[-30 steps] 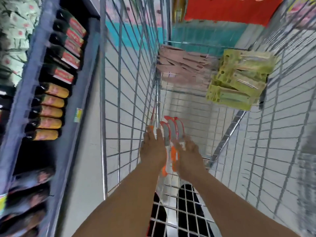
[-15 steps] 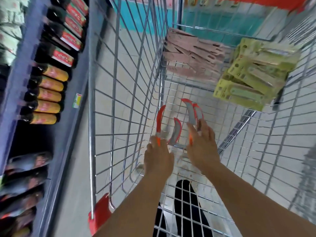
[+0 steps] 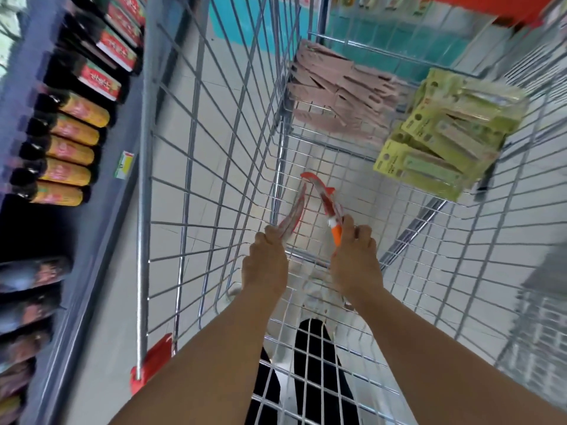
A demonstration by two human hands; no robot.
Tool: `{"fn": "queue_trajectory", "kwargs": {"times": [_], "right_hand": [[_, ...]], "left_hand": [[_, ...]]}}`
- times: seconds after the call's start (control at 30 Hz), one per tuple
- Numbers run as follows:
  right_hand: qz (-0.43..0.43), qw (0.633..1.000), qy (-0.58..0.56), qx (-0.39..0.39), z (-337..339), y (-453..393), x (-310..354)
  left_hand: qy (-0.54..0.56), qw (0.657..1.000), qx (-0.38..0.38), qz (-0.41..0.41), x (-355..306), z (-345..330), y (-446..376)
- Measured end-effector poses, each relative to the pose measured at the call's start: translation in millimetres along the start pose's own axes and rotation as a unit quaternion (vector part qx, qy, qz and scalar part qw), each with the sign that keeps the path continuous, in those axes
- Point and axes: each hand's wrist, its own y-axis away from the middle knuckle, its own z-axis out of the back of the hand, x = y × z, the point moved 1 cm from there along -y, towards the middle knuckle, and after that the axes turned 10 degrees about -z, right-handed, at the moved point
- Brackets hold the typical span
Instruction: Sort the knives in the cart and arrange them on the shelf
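Observation:
Inside the wire cart point(image 3: 214, 167) both my hands hold orange-handled knives with red-edged blade covers. My left hand point(image 3: 265, 262) grips a blurred pair of knives point(image 3: 293, 217) that points up and away. My right hand point(image 3: 356, 259) grips another knife or two point(image 3: 325, 200) by the orange handle, the blades tilted toward the left. Pink packaged knives point(image 3: 334, 93) and yellow-green packaged knives point(image 3: 445, 139) lie stacked at the cart's far end.
A dark shelf point(image 3: 101, 185) runs along the left with rows of bottles point(image 3: 67, 148) and a price tag. The cart's red corner bumper point(image 3: 150, 360) is near my left forearm. Pale tiled floor shows through the cart.
The two hands have drawn slightly apart and risen inside the cart, each with its knives; the left hand's blades have closed together. The view has shifted toward the shelf side.

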Motion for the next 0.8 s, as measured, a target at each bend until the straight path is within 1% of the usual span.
{"fn": "queue_trajectory", "kwargs": {"times": [0.07,0.13,0.23,0.3,0.33,0.4,0.47,0.53,0.57,0.6,0.63,0.67,0.7,0.8], "right_hand": [[0.007,1.000,0.010,-0.005,4.1,-2.5,0.8],[0.004,1.000,0.003,0.000,10.2,-3.3,5.9],[-0.013,0.997,-0.076,0.028,25.5,2.7,16.2],[-0.021,0.988,-0.149,0.046,42.1,11.1,22.8],[-0.013,0.983,-0.178,0.046,52.2,17.3,26.0],[0.019,0.975,-0.219,0.032,78.0,31.5,33.1],[0.055,0.967,-0.247,0.007,107.7,46.5,41.5],[0.097,0.956,-0.277,-0.027,138.2,60.8,52.8],[0.114,0.950,-0.288,-0.038,152.9,67.4,59.5],[0.130,0.947,-0.289,-0.044,167.7,74.8,67.6],[0.145,0.946,-0.286,-0.045,182.5,83.4,76.6],[0.159,0.944,-0.285,-0.049,197.1,93.1,86.6],[0.174,0.940,-0.289,-0.056,211.5,104.0,97.2],[0.236,0.916,-0.314,-0.082,246.8,140.0,136.2]], "left_hand": [[0.014,1.000,0.003,-0.011,-3.1,5.6,-0.1],[0.046,0.999,-0.005,0.000,-7.2,14.4,2.3],[0.086,0.996,-0.030,0.011,-15.8,37.6,9.4],[0.105,0.993,-0.056,-0.009,-22.5,60.2,16.6],[0.143,0.986,-0.078,-0.017,-26.2,74.5,21.5],[0.210,0.970,-0.116,-0.035,-34.3,106.6,34.0],[0.208,0.966,-0.143,-0.057,-40.3,138.9,50.7],[0.227,0.959,-0.162,-0.055,-43.8,168.1,66.4],[0.257,0.950,-0.172,-0.035,-46.4,184.6,76.9],[0.257,0.947,-0.188,-0.032,-47.7,199.0,87.4],[0.269,0.939,-0.212,-0.025,-47.0,214.6,99.0],[0.304,0.919,-0.250,-0.015,-44.7,231.8,111.5],[0.293,0.916,-0.274,-0.025,-41.4,247.8,123.7],[0.293,0.887,-0.354,-0.044,-21.8,287.5,155.5]]}}
